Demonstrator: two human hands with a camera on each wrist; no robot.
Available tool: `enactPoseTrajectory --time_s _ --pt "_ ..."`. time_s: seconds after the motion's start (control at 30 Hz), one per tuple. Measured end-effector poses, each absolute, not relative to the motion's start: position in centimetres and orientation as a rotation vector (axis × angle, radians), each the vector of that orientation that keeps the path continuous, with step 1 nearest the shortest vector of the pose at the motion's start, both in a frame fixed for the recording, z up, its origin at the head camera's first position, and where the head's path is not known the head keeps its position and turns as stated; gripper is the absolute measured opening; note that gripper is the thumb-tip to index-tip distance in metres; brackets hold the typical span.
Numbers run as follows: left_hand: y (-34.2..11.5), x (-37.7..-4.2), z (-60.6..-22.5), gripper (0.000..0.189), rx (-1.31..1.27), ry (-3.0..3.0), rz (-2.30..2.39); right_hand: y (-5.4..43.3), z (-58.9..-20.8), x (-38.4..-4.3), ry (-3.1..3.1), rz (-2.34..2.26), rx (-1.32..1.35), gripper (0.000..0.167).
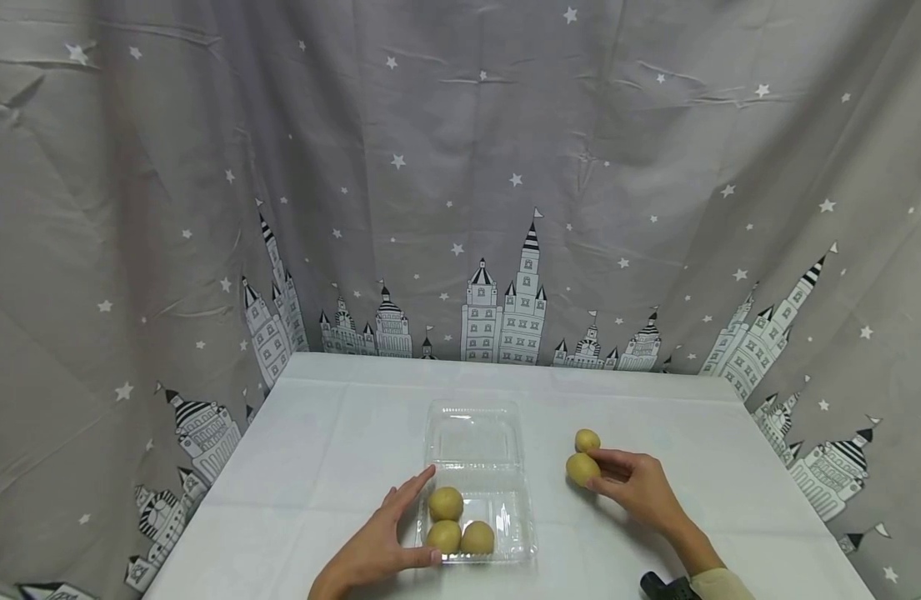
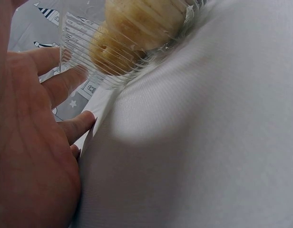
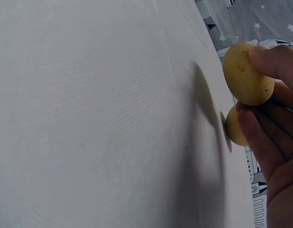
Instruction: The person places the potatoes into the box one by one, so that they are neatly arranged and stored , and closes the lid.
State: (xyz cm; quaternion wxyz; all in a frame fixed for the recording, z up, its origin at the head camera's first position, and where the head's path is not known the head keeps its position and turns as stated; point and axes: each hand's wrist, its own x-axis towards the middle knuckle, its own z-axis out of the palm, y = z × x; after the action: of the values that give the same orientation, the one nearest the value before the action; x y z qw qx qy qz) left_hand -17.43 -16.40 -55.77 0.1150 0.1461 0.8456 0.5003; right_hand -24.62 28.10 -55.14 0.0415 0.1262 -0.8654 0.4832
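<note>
Between thumb and fingertips my right hand (image 1: 646,490) pinches a small yellow potato (image 3: 245,75), lifted off the cloth with its shadow below. A second potato (image 1: 587,440) lies on the cloth just beyond it. My left hand (image 1: 377,542) rests at a clear plastic clamshell box (image 1: 514,533), its fairly straight fingers against the ribbed left wall and its thumb at the near edge. Inside the box, on the left, sit three potatoes (image 1: 446,504). The lid (image 1: 473,433) is folded open, away from me. In the left wrist view the fingers (image 2: 65,85) touch the box wall.
A white cloth (image 1: 310,450) covers the table. Behind and at both sides hangs a grey curtain (image 1: 430,208) printed with castles and stars. A black device (image 1: 666,587) shows by the right wrist, at the lower edge of the head view.
</note>
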Motion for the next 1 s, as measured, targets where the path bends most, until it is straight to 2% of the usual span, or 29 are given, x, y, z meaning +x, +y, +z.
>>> enactPoseTrajectory --time_s 1.0 --pt "-16.6 -17.7 -56.2 0.117 0.468 2.48 1.456 25.8 -53.0 -24.1 -2.597 1.422 0.64 0.045"
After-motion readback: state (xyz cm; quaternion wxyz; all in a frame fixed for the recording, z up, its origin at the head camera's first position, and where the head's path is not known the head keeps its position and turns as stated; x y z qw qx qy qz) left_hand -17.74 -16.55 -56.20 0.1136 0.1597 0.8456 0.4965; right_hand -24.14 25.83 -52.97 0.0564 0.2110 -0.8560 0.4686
